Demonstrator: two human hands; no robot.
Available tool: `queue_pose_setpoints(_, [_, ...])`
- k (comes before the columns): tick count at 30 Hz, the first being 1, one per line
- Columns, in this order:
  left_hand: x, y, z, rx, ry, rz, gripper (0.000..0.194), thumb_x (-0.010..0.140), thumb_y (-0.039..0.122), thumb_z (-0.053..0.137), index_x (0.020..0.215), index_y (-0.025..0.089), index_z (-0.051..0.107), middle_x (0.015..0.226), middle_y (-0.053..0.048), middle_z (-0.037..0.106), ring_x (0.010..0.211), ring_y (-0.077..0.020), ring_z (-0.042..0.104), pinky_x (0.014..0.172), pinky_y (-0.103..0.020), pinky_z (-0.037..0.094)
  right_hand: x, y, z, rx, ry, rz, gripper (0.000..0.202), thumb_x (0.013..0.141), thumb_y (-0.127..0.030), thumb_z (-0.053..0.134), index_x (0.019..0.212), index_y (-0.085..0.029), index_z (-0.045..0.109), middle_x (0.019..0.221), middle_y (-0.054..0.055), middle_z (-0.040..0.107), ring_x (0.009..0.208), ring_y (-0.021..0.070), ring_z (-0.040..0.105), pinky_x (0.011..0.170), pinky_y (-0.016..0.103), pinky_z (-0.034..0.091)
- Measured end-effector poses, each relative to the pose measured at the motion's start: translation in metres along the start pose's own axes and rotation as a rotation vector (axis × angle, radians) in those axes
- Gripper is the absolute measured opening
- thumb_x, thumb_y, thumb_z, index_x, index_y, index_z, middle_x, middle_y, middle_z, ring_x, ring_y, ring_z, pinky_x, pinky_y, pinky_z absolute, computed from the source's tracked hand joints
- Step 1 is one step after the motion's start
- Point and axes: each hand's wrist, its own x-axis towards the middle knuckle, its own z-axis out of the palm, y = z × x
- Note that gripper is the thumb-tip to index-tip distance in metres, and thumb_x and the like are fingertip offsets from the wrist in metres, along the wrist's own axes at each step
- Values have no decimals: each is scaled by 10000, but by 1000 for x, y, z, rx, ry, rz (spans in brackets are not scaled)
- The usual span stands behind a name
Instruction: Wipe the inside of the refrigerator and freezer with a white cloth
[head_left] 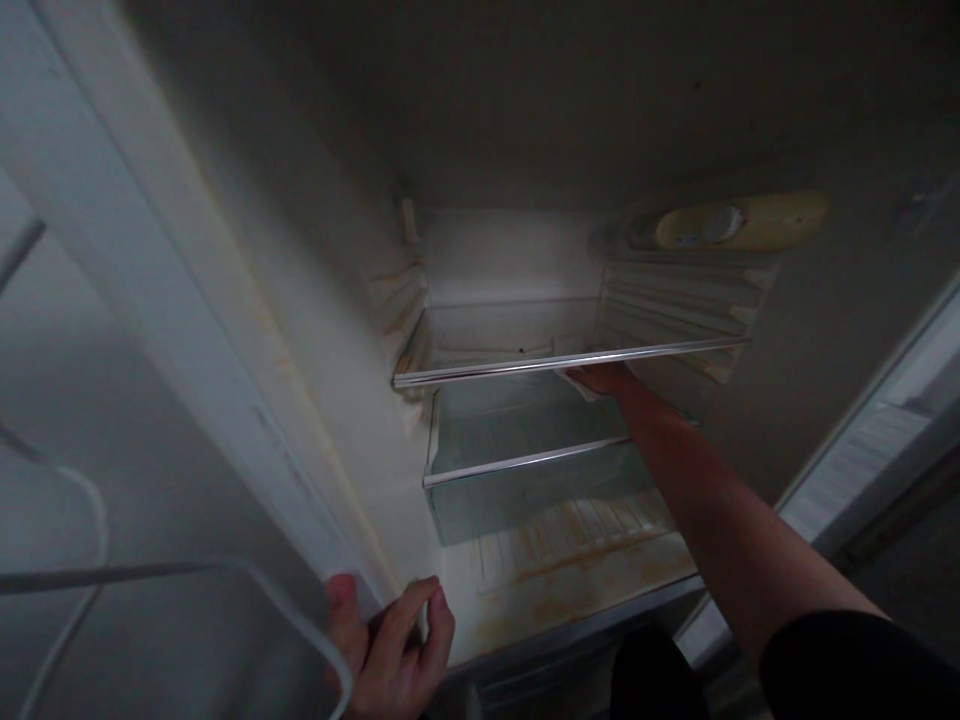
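My right arm reaches into a refrigerator, between two glass shelves. Below the upper glass shelf (pixel 495 370), my right hand (pixel 606 378) is closed on a white cloth (pixel 584 387), pressed flat near the right side; the shelf's front edge partly covers the fingers. The lower glass shelf (pixel 525 461) lies beneath, with its front edge showing. At the bottom left, my left hand (pixel 397 655) has its fingers curled round the front edge of the refrigerator's side wall (pixel 300 470).
A yellowed control housing (pixel 780 220) with a round dial juts from the right wall. Brown stains mark the refrigerator floor (pixel 555 605). A pale cable (pixel 150 575) loops across the left foreground. The interior is dim.
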Motion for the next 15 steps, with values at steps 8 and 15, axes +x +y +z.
queue_pose_setpoints(8, [1, 2, 3, -21, 32, -94, 323, 635, 38, 873, 846, 232, 723, 819, -32, 774, 1461, -362, 461, 1241, -568, 353, -1, -1, 1, -14, -4, 5, 752, 1024, -668, 303, 1543, -161, 502, 1620, 139, 421, 1485, 340, 413, 1248, 461, 291])
queue_pose_setpoints(15, [-3, 6, 3, -141, 42, -246, 248, 724, 58, 812, 890, 230, 745, 842, -32, 781, 1452, -328, 480, 1221, -501, 402, 0, 2, 3, -1, 19, -12, 733, 1024, -660, 338, 1538, -168, 511, 1621, 137, 421, 1485, 335, 408, 1238, 442, 281])
